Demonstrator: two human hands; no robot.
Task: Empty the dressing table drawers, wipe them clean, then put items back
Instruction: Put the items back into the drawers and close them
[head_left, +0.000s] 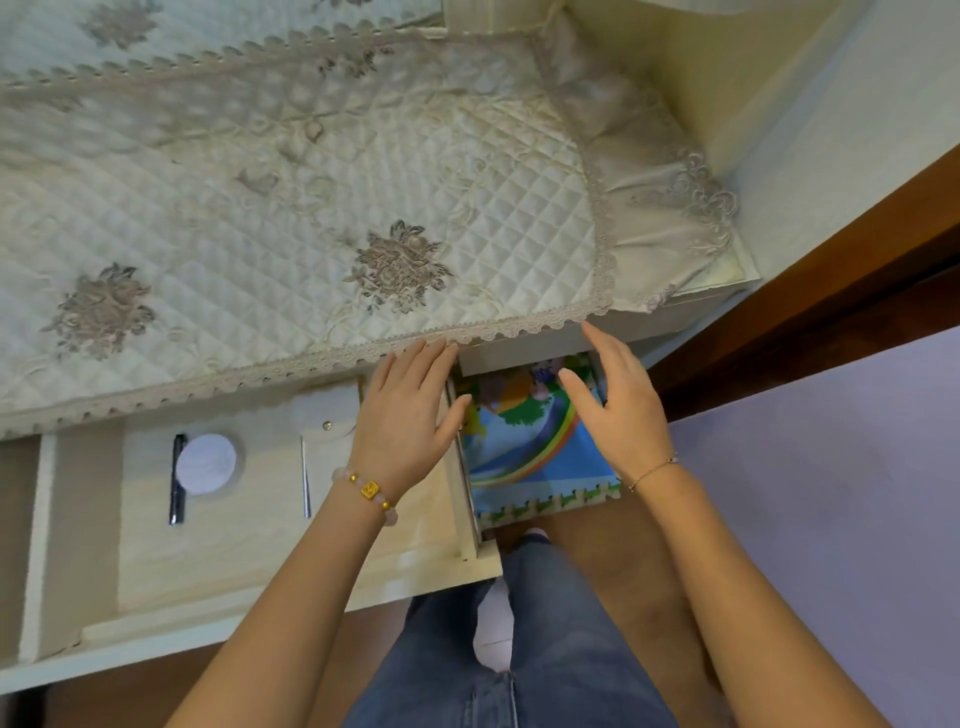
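- A person looks down at a dressing table draped in a quilted cloth (311, 208) with a lace edge. Two drawers stand pulled out toward them.
- The task's thing now is the narrow right drawer (466, 499), near the scene's middle. It sits between the person's two hands and just below the cloth's lace edge.
- A colourful foam mat (530, 467) with a rainbow print lines its floor. No loose items show on the mat.
- The left hand (410, 415) lies flat on the drawer's left wall, fingers straight and together, pointing far. Its thumb reaches over the wall toward the mat. It grips nothing.
- The right hand (618, 410) hovers over the mat's right side, fingers straight, thumb spread wide, holding nothing. Whether it touches the mat cannot be told.
- The hands flank the mat, probably to press it flat or to lift it out. Which of the two is unclear.
- The drawer's long axis runs near to far, with its front facing the person. The mat's toothed, interlocking edge lies at the near end.
- The wide left drawer (234, 545) holds a dark pen-like stick (178, 478), a round white pad (206, 464) and a thin metal tool (305, 478). All three lie flat, and both slim items point near to far.
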